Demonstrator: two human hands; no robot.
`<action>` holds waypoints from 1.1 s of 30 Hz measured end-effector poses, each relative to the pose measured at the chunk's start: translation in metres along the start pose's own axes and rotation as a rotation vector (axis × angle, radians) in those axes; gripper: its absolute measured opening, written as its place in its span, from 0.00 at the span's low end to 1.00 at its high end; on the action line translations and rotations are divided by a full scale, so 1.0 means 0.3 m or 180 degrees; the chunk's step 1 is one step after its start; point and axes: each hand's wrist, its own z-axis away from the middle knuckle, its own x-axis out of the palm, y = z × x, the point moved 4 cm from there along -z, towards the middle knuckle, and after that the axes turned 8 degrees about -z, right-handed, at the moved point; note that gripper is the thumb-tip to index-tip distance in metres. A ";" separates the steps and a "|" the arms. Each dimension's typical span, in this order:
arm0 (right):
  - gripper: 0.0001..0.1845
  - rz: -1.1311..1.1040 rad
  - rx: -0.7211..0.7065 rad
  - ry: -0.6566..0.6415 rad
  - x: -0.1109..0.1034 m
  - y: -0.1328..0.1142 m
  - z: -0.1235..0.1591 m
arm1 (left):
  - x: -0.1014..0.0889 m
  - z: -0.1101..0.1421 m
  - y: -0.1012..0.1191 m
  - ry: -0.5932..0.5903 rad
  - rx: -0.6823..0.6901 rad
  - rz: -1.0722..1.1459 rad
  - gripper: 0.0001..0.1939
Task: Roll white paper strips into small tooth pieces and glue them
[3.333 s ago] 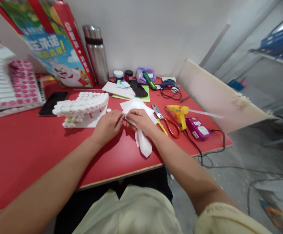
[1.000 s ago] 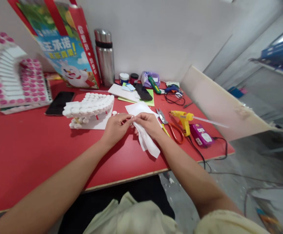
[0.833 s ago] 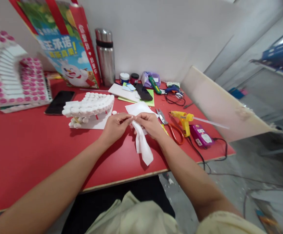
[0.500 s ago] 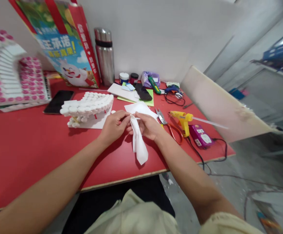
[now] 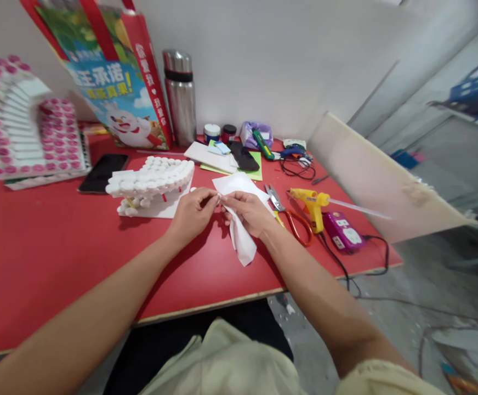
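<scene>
My left hand and my right hand meet above the red table. Between their fingertips is the upper end of a thin white tissue paper strip, pinched by both. From my right fingers its loose end hangs down in folds. The exact shape of the pinched end is hidden by the fingers. Left of my left hand stands a white model covered in rounded white pieces, on a white base. Behind my right hand lies a flat white sheet.
A yellow glue gun, orange-handled pliers and a purple power socket lie to the right. At the back are a steel flask, small jars and a green cutter. A phone and a pink-and-white model sit at left.
My right fingers have shifted over the top of the tissue strip, covering more of it. Its hanging end has swung slightly right and up. The view has shifted a little.
</scene>
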 end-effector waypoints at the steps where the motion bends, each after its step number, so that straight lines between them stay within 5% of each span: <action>1: 0.18 0.0054 -0.0077 0.0044 0.001 0.000 0.000 | 0.000 0.000 -0.004 0.0012 -0.0044 0.0003 0.12; 10: 0.16 0.0681 -0.0688 0.0197 0.010 -0.001 0.001 | 0.000 0.004 0.001 0.0007 -0.0156 -0.0082 0.12; 17: 0.15 0.0634 -0.0348 0.0140 0.002 0.002 0.006 | 0.006 0.002 -0.013 -0.0120 -0.0353 0.0396 0.11; 25: 0.09 0.1379 -0.1105 0.0470 -0.018 -0.018 -0.003 | 0.005 -0.003 -0.016 -0.0197 -0.0384 0.0164 0.10; 33: 0.12 -0.0380 0.0660 0.0059 0.000 0.005 -0.003 | 0.007 0.006 -0.006 -0.0248 -0.0294 0.0211 0.12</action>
